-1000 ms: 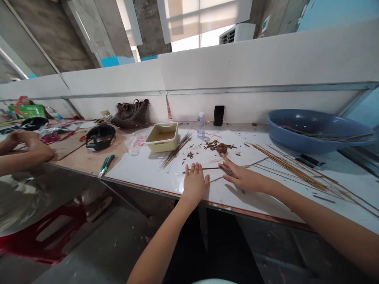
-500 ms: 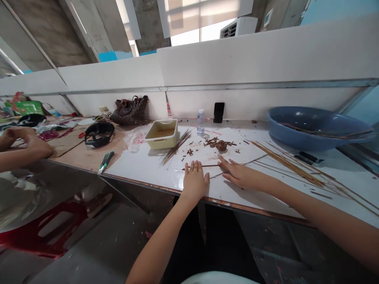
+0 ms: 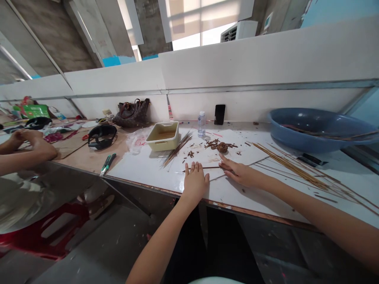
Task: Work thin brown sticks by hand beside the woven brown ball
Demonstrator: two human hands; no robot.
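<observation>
My left hand [image 3: 196, 181] lies flat on the white work surface [image 3: 160, 175], fingers stretched out over one end of a thin brown stick [image 3: 211, 167]. Its other end reaches the fingertips of my right hand [image 3: 239, 174], which is also flat, with fingers apart. Just beyond the hands sits a lump of brown clay-like material [image 3: 222, 147], with small brown pieces [image 3: 211, 143] scattered around it. A bundle of thin sticks [image 3: 179, 149] lies ahead of my left hand. More long, tan sticks [image 3: 290, 165] are spread beyond my right forearm.
A yellowish tub [image 3: 162, 145] of brownish liquid, a water bottle [image 3: 201, 125] and a phone [image 3: 219, 114] stand behind. At right is a large blue basin [image 3: 314, 138] with sticks in it. Leftward are a cutter [image 3: 107, 163], a headset [image 3: 102, 137], a handbag [image 3: 132, 113] and another person's arms [image 3: 28, 150].
The camera view has shifted slightly, so the table sits a little lower in the picture. Both hands stay flat by the thin brown stick, with barely any movement.
</observation>
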